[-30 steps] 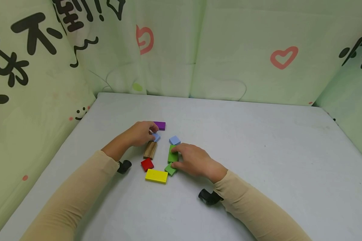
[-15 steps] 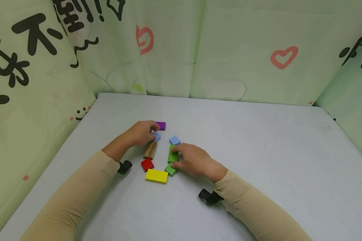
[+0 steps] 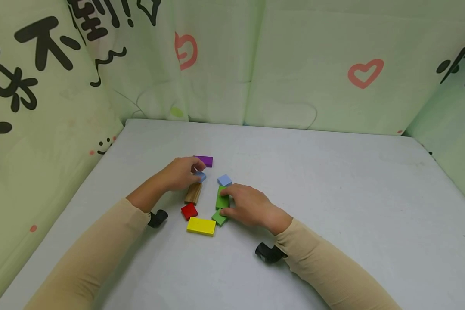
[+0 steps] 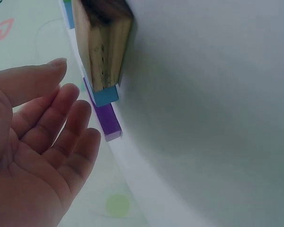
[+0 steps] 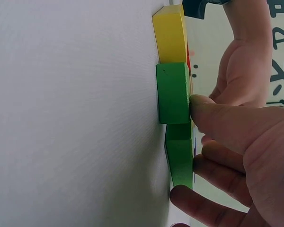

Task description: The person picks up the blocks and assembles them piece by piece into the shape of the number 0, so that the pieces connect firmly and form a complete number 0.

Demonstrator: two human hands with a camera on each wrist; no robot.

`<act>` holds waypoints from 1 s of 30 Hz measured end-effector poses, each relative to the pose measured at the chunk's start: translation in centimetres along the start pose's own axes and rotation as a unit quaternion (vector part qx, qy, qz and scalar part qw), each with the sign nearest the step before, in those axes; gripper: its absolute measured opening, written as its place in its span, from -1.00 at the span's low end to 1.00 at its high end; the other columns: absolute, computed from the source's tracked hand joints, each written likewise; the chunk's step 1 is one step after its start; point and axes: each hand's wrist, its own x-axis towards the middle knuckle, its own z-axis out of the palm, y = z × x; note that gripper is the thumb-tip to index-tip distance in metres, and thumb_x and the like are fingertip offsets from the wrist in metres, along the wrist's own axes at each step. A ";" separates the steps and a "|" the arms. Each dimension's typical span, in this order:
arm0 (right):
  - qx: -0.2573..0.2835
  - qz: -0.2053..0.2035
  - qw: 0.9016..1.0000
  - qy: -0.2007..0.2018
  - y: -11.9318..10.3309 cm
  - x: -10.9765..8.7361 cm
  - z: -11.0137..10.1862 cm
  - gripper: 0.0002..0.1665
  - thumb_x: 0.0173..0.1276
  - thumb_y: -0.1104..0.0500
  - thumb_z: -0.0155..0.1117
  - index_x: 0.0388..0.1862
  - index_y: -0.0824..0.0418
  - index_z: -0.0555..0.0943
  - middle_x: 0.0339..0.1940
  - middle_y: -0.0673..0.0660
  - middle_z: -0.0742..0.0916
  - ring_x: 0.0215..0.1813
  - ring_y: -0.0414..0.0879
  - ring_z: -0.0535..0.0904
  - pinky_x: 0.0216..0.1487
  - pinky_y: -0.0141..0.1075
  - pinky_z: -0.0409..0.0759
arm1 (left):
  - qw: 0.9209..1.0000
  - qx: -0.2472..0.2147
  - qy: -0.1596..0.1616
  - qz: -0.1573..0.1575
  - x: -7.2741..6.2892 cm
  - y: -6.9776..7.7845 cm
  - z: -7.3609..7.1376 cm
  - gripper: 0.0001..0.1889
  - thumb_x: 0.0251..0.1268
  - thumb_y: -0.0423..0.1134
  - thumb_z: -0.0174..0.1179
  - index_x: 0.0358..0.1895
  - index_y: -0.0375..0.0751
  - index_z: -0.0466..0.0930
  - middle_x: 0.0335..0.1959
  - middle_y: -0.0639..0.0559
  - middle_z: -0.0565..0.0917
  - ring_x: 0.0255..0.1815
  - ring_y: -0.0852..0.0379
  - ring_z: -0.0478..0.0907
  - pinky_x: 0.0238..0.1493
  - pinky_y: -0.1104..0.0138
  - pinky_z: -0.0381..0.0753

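Observation:
My left hand (image 3: pixel 180 173) hovers at a light blue block (image 3: pixel 201 177), partly covering it; in the left wrist view its fingers are relaxed, with nothing between them and the thumb. Just beyond lies a purple block (image 3: pixel 206 161), its left end partly behind the fingers. A wood-brown block (image 3: pixel 193 193) stands nearer, below that hand. My right hand (image 3: pixel 249 205) touches two green blocks: its thumb is on the smaller green block (image 3: pixel 218 218), its other fingertips on the longer green block (image 3: pixel 221 201). Both hands' fingers are loosely bent.
A second light blue block (image 3: pixel 224 180) sits beyond the longer green block. A red block (image 3: pixel 189 212) and a yellow block (image 3: pixel 201 226) complete the near side of the ring of blocks. All lie on a white table (image 3: pixel 333 206), with a printed curtain (image 3: pixel 294 64) behind.
My left hand and forearm have shifted very slightly back and down, showing more of the purple block. The right hand and the blocks stay where they were.

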 end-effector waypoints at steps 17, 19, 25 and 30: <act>0.004 0.002 1.000 0.000 -0.1 0.1 0.0 -0.48 0.35 0.04 0.41 0.21 0.22 0.58 0.07 0.12 0.68 0.03 -0.01 0.56 0.13 -0.12 0.54 | 1.000 -0.015 -0.016 -0.016 -1.4 -0.9 0.6 -0.62 0.38 -0.31 0.28 0.22 -0.23 0.52 0.15 -0.12 0.59 0.17 -0.07 0.50 0.14 0.15 0.58; 0.003 0.001 1.000 0.001 -0.1 0.1 0.0 -0.49 0.35 0.05 0.41 0.21 0.22 0.58 0.07 0.12 0.68 0.03 -0.01 0.57 0.12 -0.12 0.54 | 1.000 -0.014 -0.015 -0.017 -1.5 -0.8 0.7 -0.62 0.37 -0.31 0.28 0.22 -0.22 0.53 0.15 -0.11 0.59 0.16 -0.06 0.50 0.14 0.16 0.58; 0.008 0.000 1.000 0.001 -0.1 0.1 0.0 -0.49 0.35 0.05 0.41 0.21 0.22 0.58 0.05 0.11 0.68 0.02 -0.01 0.56 0.12 -0.12 0.54 | 1.000 -0.006 -0.012 -0.005 -2.1 -1.0 0.8 -0.65 0.38 -0.33 0.25 0.19 -0.25 0.54 0.09 -0.11 0.61 0.10 -0.06 0.52 0.12 0.17 0.59; 0.007 -0.002 1.000 0.001 -0.1 0.0 0.0 -0.49 0.35 0.05 0.41 0.21 0.23 0.58 0.04 0.11 0.68 0.02 -0.01 0.56 0.12 -0.12 0.54 | 1.000 -0.003 -0.013 0.002 -2.5 -1.2 1.0 -0.67 0.39 -0.33 0.23 0.18 -0.26 0.54 0.09 -0.12 0.61 0.10 -0.06 0.53 0.11 0.17 0.60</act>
